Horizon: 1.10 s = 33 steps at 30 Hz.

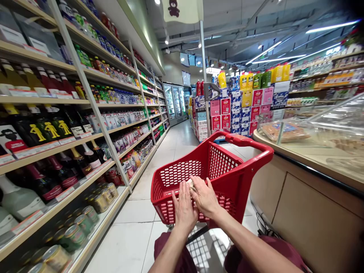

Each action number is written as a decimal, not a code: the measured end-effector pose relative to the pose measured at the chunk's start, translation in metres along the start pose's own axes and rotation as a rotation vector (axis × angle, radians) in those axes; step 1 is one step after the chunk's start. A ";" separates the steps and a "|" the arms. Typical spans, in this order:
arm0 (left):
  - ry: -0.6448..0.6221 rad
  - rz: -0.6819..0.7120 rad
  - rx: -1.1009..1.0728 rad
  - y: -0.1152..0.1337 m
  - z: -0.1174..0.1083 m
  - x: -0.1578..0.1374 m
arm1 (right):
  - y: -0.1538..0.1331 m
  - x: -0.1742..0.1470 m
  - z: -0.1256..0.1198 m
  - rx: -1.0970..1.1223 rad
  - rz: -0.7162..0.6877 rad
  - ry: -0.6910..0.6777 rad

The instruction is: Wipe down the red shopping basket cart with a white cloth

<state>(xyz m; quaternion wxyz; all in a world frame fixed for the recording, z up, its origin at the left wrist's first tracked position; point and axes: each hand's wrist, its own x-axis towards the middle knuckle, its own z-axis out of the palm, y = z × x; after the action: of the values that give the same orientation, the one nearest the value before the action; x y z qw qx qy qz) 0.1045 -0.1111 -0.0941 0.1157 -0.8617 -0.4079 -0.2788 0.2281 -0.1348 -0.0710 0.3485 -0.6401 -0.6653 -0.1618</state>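
Note:
A red plastic shopping basket cart stands on the tiled floor in front of me, its handle raised at the far side. Both my hands are held together over its near rim. My left hand and my right hand close around a small pale object between the fingertips; I cannot tell what it is. My forearms reach in from the bottom edge. The inside of the basket is mostly hidden behind my hands.
Shelves of bottles and cans run along the left. A glass-topped food counter stands at the right. Stacked drink cartons and fridges lie ahead down the aisle.

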 end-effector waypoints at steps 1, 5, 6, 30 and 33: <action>-0.019 0.027 -0.018 0.003 0.001 0.005 | -0.006 0.001 0.001 0.032 0.015 -0.015; -0.127 -0.001 -0.070 0.023 0.011 0.032 | -0.012 0.001 0.001 0.093 0.008 -0.041; -0.133 -0.046 -0.077 0.028 0.013 0.039 | -0.009 0.001 0.000 0.087 0.003 -0.033; 0.329 0.048 0.223 -0.099 0.003 -0.022 | 0.021 -0.015 -0.005 -0.027 0.010 0.122; 0.308 0.092 0.169 -0.075 0.010 -0.013 | 0.018 -0.016 -0.004 -0.044 0.043 0.132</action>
<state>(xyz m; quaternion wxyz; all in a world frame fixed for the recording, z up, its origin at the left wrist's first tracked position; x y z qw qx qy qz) 0.0441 -0.0671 -0.1125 0.2614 -0.8137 -0.3675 -0.3667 0.2453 -0.1468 -0.0828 0.3810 -0.6498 -0.6232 -0.2104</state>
